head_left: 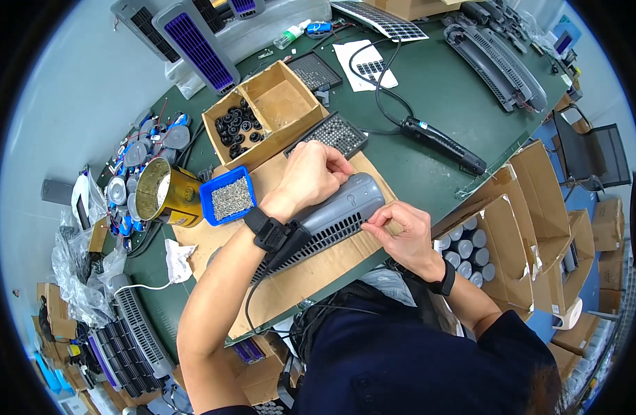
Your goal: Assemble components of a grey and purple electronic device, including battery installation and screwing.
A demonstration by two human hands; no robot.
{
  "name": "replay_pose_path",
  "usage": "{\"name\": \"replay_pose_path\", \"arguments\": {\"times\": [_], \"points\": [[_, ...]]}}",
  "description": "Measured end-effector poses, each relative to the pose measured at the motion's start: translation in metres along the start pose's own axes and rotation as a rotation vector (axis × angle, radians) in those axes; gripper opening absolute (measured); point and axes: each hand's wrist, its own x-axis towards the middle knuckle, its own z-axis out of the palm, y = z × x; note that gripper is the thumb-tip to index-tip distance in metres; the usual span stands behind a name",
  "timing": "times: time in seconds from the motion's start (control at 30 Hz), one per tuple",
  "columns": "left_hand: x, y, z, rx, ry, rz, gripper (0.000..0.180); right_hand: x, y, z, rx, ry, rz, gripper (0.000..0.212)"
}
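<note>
A long grey plastic fan housing with a slotted vent lies on a flat piece of cardboard in front of me. My left hand reaches over it, fingers pinched together at its far edge near the rounded end. What lies under those fingertips is hidden. My right hand pinches the near edge of the same housing at its right end. My left forearm covers part of the housing's left side. Beside my left wrist stands a blue tray filled with small screws.
Behind the housing are a black tray of small metal pieces and a divided cardboard box with black round parts. A yellow tin stands left. A black electric screwdriver lies right, its cable trailing back. Open cartons sit beyond the table's right edge.
</note>
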Motion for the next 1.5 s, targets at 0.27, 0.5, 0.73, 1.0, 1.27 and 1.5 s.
{"name": "replay_pose_path", "arguments": {"times": [0.27, 0.5, 0.73, 1.0, 1.27, 1.5], "points": [[-0.005, 0.003, -0.003, 0.034, -0.01, 0.051, 0.015, 0.002, 0.001, -0.002, 0.002, -0.024, -0.024, 0.023], [-0.006, -0.001, -0.003, -0.002, -0.012, 0.049, 0.019, 0.0, 0.002, -0.001, -0.007, -0.025, -0.034, 0.023], [0.0, 0.001, -0.005, 0.068, -0.038, 0.01, 0.021, 0.0, 0.002, -0.001, -0.028, -0.03, -0.03, 0.023], [0.005, -0.004, -0.006, 0.009, -0.066, -0.062, 0.025, 0.002, 0.002, -0.002, -0.017, -0.03, -0.016, 0.022], [-0.06, 0.014, -0.02, 0.191, 0.137, 0.092, 0.04, 0.071, 0.071, -0.082, -0.802, 0.104, -0.164, 0.048], [-0.118, 0.006, 0.025, 0.69, 0.169, 0.146, 0.103, 0.099, 0.091, -0.115, -0.383, -0.193, 0.293, 0.046]]}}
